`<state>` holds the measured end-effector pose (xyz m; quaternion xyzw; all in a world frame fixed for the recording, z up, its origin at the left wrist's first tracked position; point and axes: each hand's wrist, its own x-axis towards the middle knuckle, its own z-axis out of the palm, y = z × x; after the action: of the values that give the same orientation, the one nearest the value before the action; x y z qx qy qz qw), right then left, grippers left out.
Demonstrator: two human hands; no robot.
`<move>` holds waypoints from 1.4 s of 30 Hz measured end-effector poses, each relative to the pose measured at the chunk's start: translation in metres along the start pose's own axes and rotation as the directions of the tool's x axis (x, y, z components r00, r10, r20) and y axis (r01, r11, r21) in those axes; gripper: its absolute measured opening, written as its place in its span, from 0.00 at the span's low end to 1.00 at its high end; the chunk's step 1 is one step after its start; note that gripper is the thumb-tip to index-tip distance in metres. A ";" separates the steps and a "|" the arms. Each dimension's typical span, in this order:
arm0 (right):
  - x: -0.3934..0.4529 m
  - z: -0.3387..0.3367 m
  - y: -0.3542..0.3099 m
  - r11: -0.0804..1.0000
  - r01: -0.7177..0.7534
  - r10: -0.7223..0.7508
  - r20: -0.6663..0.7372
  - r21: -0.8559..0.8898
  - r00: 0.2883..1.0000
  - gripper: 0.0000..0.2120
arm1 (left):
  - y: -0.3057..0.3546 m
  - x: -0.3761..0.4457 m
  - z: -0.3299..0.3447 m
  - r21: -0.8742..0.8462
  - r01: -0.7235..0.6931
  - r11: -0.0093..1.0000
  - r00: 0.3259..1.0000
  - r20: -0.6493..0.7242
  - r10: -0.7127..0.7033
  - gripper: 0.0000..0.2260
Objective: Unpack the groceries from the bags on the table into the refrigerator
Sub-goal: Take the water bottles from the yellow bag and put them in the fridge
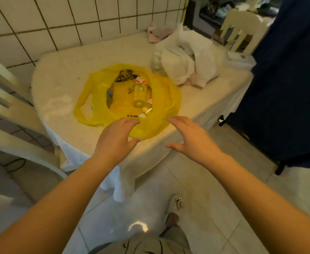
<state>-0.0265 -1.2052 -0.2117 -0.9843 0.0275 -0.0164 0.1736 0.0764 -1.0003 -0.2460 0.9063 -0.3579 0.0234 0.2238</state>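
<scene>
Both my hands reach out over the near edge of the tabletop (pixel 62 74), fingers spread and holding nothing. My left hand (pixel 116 133) hovers at the near rim of the yellow bag (pixel 161 99); my right hand (pixel 189 136) is just beside it. The bag lies flat and open, with a clear bottle (pixel 139 94) and small cartons loose inside. A white bag (pixel 185 61) sits behind, near the far corner. The risk, as I judge it: lifting the thin bag by one side could tip the bottle out and roll it off the edge.
</scene>
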 end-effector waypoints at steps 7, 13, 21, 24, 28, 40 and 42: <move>0.138 -0.024 0.085 0.962 0.274 -0.272 0.079 -0.011 0.959 0.37 | -0.003 0.079 0.042 0.000 0.275 0.961 0.956 -0.105 -0.273 0.22; 0.237 -0.031 0.119 0.866 0.500 -0.489 0.219 0.004 0.844 0.37 | 0.006 0.112 0.060 -0.058 0.512 0.857 0.840 -0.175 -0.513 0.22; 0.298 0.017 0.117 0.662 0.746 -0.717 0.347 0.070 0.605 0.32 | 0.003 0.123 0.086 -0.151 0.667 0.730 0.706 -0.183 -0.684 0.22; 0.311 0.027 0.122 0.555 0.829 -0.793 0.341 0.064 0.505 0.25 | 0.005 0.134 0.099 -0.197 0.662 0.723 0.703 -0.172 -0.690 0.21; 0.325 0.036 0.140 0.381 0.922 -0.855 0.405 0.064 0.325 0.23 | 0.012 0.148 0.125 -0.171 0.569 0.804 0.792 -0.147 -0.592 0.28; 0.380 0.032 0.195 0.019 0.998 -0.928 0.373 0.052 -0.002 0.19 | 0.064 0.177 0.169 -0.111 0.567 0.817 0.783 -0.236 -0.575 0.15; 0.383 0.031 0.205 0.007 0.995 -0.927 0.375 0.103 -0.032 0.16 | 0.074 0.183 0.177 -0.089 0.586 0.805 0.763 -0.274 -0.586 0.14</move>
<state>0.3466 -1.4101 -0.3026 -0.7169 -0.6958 0.0394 0.0154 0.1432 -1.2391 -0.3390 0.9593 -0.0204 0.0844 0.2686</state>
